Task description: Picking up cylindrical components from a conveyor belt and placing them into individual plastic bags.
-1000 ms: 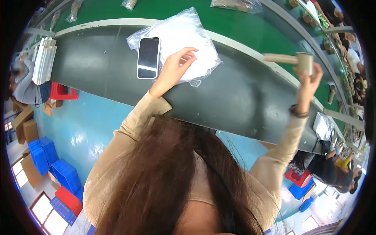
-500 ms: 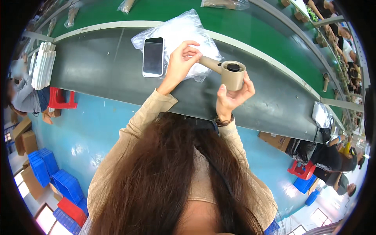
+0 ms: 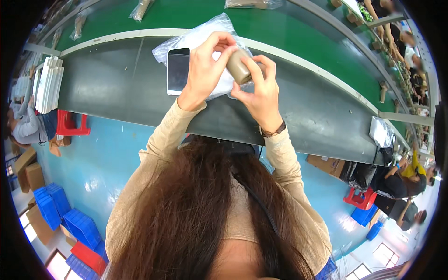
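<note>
A beige hair dryer (image 3: 239,68) is held up over the grey worktop, its rounded body tilted and its handle not showing. At its upper left side, my left hand (image 3: 208,66) has curled fingers closed on it. My right hand (image 3: 262,89) grips the body from the right, with the index finger across it and the thumb at its lower end. Behind my hands lies a clear plastic bag with white material (image 3: 205,35). A phone with a dark screen (image 3: 178,72) lies beside my left hand, partly on the bag.
Beyond the grey worktop (image 3: 112,84) runs a green conveyor belt (image 3: 186,15) carrying bagged beige items (image 3: 141,9). White slats (image 3: 48,85) stand at the left end. Another plastic bag (image 3: 381,131) sits at the right end. Red stools (image 3: 72,123) and blue crates (image 3: 81,227) occupy the floor.
The hair dryer has moved left and been turned, so its open round end and handle no longer show. My right hand has come left over its body, close to my left hand.
</note>
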The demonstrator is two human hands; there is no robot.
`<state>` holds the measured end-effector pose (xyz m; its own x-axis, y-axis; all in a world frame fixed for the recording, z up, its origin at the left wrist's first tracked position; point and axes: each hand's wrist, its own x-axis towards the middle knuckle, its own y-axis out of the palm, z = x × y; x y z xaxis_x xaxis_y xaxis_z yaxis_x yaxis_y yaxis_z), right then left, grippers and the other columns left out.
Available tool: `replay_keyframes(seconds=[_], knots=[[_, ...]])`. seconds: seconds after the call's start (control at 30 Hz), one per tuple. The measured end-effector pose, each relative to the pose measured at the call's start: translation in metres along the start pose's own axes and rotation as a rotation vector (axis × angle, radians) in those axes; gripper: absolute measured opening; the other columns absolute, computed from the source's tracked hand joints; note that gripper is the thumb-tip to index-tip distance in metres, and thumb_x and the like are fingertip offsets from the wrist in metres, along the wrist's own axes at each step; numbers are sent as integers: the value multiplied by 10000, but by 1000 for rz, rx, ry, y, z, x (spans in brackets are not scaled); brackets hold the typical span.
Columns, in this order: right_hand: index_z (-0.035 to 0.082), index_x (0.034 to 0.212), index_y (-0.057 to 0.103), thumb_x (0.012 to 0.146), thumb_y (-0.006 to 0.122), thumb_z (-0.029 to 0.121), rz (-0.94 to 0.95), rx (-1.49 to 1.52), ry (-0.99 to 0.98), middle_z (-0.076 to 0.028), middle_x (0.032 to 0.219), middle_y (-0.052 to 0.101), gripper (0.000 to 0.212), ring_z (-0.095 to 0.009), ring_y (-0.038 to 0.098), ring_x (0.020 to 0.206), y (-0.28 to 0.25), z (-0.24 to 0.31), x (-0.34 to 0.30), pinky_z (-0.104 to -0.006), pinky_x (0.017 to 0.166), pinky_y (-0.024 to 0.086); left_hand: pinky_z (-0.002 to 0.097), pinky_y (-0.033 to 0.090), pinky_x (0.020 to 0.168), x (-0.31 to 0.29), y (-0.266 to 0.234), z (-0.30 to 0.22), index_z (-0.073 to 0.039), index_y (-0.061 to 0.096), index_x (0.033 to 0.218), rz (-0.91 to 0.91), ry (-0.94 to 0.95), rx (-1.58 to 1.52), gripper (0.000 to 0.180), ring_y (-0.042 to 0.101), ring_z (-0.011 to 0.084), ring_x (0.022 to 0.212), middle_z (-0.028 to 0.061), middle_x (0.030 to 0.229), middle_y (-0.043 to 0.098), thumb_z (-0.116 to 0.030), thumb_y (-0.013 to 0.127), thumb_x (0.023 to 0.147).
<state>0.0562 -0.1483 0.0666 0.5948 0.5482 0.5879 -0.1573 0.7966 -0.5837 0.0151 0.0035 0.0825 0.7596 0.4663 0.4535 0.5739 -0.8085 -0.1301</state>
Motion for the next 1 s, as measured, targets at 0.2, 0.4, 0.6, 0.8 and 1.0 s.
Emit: replay_keyframes(seconds=[0.2, 0.4, 0.6, 0.8, 1.0], knots=[[104, 1221, 550, 684, 783, 186, 200, -213, -17, -131, 1133, 493, 591, -314, 589, 940, -2, 3, 34, -392, 738, 522, 369, 488, 650, 7, -3, 6, -17, 575, 927, 3, 333, 321, 108, 616, 293, 746, 121, 817, 615, 25, 602, 831], [114, 1111, 665, 729, 747, 429, 333, -594, -274, -86, 955, 576, 503, -281, 582, 911, -23, -46, 68, -376, 709, 479, 408, 474, 664, 14, -16, 35, -20, 554, 910, -29, 276, 425, 96, 590, 329, 761, 131, 798, 593, 39, 572, 836], [15, 887, 689, 852, 683, 133, 934, 330, -66, -46, 954, 600, 123, -167, 557, 800, -35, -56, 110, -285, 720, 446, 341, 504, 708, 19, -17, 40, -10, 568, 964, -37, 50, 392, 121, 640, 265, 799, 124, 884, 644, -12, 617, 854], [16, 950, 628, 942, 577, 132, 364, 635, 203, -66, 1094, 627, 127, -153, 602, 983, -35, -68, 103, -280, 812, 504, 271, 517, 732, 29, -7, 33, -9, 599, 1089, -188, 39, -173, 259, 636, 114, 787, 56, 891, 672, -80, 678, 853], [6, 979, 596, 969, 532, 186, -55, 346, 270, -97, 892, 643, 191, -169, 651, 745, -52, -120, 141, -285, 631, 538, 318, 498, 703, -34, 0, 54, -32, 645, 920, 285, -61, 266, 121, 605, 195, 763, 56, 816, 623, -79, 680, 814]])
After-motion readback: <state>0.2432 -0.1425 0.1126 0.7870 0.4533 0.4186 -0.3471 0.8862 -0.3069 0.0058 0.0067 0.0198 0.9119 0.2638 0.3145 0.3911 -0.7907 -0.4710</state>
